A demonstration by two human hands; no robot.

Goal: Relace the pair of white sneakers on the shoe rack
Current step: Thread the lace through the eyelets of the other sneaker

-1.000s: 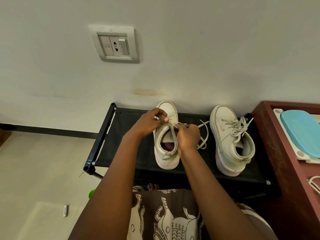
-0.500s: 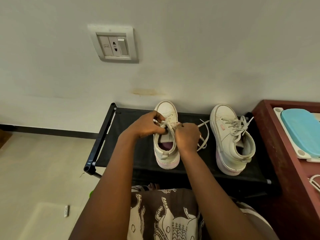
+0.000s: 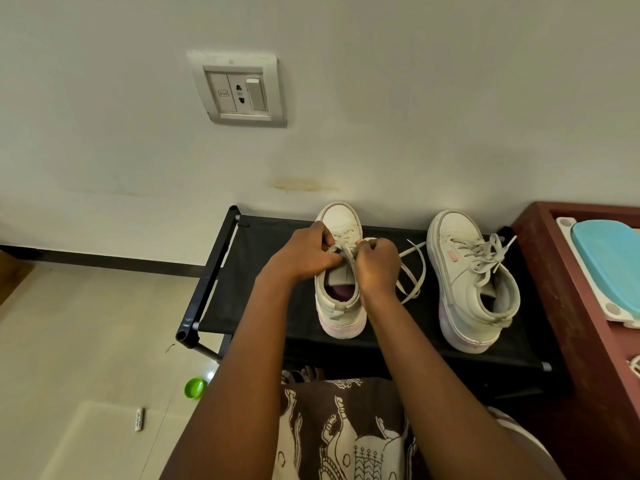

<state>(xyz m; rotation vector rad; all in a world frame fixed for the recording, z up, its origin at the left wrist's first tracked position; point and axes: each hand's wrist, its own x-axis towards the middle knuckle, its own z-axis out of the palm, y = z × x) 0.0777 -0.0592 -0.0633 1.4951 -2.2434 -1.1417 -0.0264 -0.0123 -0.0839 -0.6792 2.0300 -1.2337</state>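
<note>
At frame centre on the shoe rack (image 3: 249,244), the left hand (image 3: 304,258) and right hand (image 3: 377,268) are both pinching the lace (image 3: 347,250) over the middle sneaker (image 3: 341,317). The right-side sneaker (image 3: 474,289) is sitting tied, so this one is probably nearing its knot, calling for even tension on both ends.

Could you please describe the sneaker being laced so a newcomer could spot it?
Find the black shoe rack against the wall. Two white sneakers stand on it. It is the left sneaker, under the left hand and right hand, its lace trailing loose; the right sneaker is tied.

left sneaker (image 3: 341,296) on shoe rack (image 3: 263,258) | right sneaker (image 3: 471,282) beside, right
</note>
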